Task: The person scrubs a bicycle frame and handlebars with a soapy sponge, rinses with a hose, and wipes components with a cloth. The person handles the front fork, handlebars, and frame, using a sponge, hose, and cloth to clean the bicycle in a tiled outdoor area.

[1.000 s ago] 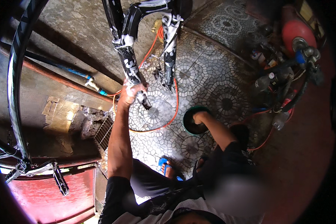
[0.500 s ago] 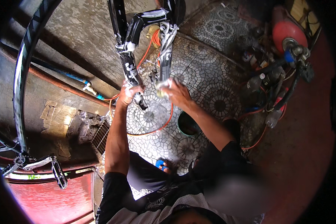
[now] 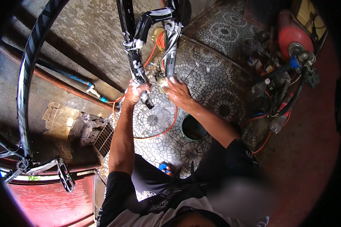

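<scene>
The foam-streaked black fork (image 3: 155, 16) stands over the tiled floor (image 3: 212, 81) ahead of you, its long axis running away from both grips. Your left hand (image 3: 136, 92) clasps the left leg's (image 3: 136, 62) lower end; your right hand (image 3: 176, 90), nearer the right leg (image 3: 171, 56), grasps a pale sponge (image 3: 162, 81) at its lower end.

The left forearm (image 3: 121, 140) reaches almost straight forward, ending in the left hand (image 3: 137, 93), which is curled in a closed grip. The right forearm (image 3: 210, 122) slants forward and inward; the right hand (image 3: 178, 92) shows its back to the camera, its fingers (image 3: 171, 85) bent. Both hands sit roughly level, near each other but apart.
</scene>
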Tool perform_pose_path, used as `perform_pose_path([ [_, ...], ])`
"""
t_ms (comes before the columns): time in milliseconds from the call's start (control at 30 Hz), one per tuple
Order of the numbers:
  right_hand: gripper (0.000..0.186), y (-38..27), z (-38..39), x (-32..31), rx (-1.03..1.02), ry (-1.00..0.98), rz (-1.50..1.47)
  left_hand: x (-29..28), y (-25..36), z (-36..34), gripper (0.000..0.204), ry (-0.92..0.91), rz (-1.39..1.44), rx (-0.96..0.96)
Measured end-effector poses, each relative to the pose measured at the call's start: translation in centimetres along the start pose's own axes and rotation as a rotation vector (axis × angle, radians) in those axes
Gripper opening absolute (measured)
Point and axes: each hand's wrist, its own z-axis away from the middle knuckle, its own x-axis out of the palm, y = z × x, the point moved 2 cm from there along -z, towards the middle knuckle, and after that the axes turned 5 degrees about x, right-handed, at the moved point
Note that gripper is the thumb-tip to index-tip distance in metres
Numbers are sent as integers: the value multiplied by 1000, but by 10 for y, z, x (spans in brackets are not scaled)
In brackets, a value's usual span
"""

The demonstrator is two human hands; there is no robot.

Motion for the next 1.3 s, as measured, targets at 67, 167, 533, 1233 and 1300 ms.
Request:
perform_pose_path([
  [67,30,12,-14,-7,52,41,-101,3,-2,-4,14,-16,52,19],
  [167,32,34,-44,-40,159,403,-143,5,-7,-10,14,-31,48,21],
  [533,16,-2,-19,40,-26,222,15,-5,-27,-17,90,-148,-353,85],
  [1233,29,72,-4,158,221,-162,-2517,-22,-18,27,24,2,116,-96],
  [1300,27,71,-8,158,539,-321,-1943,-22,-17,30,25,-18,127,-54],
])
